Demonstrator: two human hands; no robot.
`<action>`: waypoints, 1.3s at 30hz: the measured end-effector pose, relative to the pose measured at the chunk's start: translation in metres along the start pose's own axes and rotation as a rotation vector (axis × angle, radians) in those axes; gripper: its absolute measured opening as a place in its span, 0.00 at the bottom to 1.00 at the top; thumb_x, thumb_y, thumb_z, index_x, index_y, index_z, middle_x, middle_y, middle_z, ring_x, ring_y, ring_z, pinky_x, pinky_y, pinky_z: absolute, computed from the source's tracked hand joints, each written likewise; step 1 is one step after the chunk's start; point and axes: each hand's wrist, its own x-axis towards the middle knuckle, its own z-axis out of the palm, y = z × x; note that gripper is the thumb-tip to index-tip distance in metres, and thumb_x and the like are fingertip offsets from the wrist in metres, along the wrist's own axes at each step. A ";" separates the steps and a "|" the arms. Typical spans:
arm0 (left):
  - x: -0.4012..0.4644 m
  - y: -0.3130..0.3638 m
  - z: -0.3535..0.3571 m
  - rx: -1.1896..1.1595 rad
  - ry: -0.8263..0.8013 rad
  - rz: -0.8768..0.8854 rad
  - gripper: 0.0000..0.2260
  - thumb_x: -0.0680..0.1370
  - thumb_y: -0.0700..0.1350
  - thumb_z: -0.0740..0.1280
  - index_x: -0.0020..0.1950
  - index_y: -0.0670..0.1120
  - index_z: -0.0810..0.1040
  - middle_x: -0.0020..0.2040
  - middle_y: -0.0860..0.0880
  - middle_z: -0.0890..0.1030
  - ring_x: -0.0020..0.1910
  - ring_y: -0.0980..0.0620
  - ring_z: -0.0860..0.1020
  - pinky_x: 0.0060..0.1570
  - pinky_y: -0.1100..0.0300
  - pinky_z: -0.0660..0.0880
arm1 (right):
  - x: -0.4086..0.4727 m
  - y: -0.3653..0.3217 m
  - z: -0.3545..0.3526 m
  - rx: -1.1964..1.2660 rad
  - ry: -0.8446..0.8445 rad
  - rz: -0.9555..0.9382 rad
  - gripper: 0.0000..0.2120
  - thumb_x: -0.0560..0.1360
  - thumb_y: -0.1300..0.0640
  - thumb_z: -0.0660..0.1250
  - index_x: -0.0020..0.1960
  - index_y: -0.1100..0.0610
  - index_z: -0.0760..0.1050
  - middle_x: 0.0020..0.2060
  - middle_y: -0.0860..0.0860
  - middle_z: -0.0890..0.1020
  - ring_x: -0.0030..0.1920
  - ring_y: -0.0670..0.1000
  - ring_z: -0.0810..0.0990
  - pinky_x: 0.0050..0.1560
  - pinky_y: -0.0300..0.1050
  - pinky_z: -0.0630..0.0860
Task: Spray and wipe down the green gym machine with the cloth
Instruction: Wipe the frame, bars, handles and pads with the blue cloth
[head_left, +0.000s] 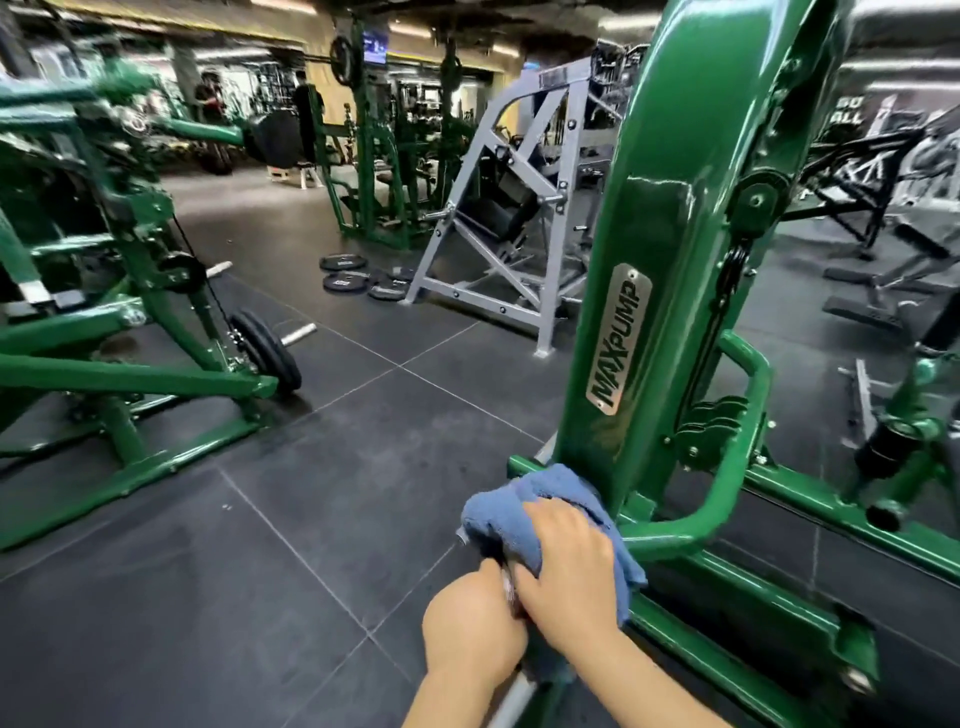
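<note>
- Right hand (569, 561) lies on the crumpled blue terry cloth (524, 499), fingers curled over its folds and gripping it, pressing it against the foot of the glossy green painted steel upright (675, 218) of the gym machine.
- Cloth position: under and just ahead of the right hand, bunched where the upright meets the green base rail (737, 618); one corner hangs down beside the rail.
- Left hand (470, 634) sits just below and left of the right hand, curled into a fist around a slim object that runs under the cloth. Only a small metal-looking tip (461, 536) shows beyond the cloth. Possibly the spray bottle; cannot confirm.
- Silver brand plate (618, 338) is well above the hands, on the upright.
- Progress, as judged: wiping is under way at the lowest part of the upright. The upright above gleams, which may mean it is already wiped or sprayed; paint gloss alone could explain it.
- Remaining, as judged: the curved green side handle (748, 447) to the right of the hand, the base rails, and the rear linkage show no cloth contact now.
</note>
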 end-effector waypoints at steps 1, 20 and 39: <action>-0.001 0.001 0.001 -0.009 -0.004 0.005 0.13 0.74 0.52 0.60 0.56 0.50 0.68 0.49 0.50 0.81 0.50 0.47 0.79 0.43 0.56 0.73 | -0.013 0.005 0.001 0.052 0.013 0.043 0.26 0.64 0.41 0.61 0.59 0.50 0.77 0.54 0.47 0.80 0.55 0.52 0.77 0.47 0.50 0.76; 0.005 -0.002 -0.020 -0.080 -0.206 0.023 0.15 0.73 0.53 0.61 0.58 0.49 0.67 0.50 0.51 0.80 0.51 0.47 0.79 0.40 0.57 0.70 | -0.010 0.004 -0.017 0.321 -0.233 0.337 0.21 0.71 0.48 0.63 0.64 0.48 0.71 0.62 0.48 0.68 0.61 0.54 0.68 0.55 0.44 0.71; 0.069 0.008 -0.004 -0.314 -0.470 0.173 0.20 0.73 0.48 0.62 0.63 0.49 0.64 0.45 0.54 0.74 0.45 0.47 0.76 0.38 0.57 0.69 | 0.040 0.008 -0.019 0.264 -0.012 0.879 0.15 0.73 0.47 0.66 0.58 0.45 0.69 0.53 0.46 0.77 0.46 0.51 0.78 0.38 0.46 0.72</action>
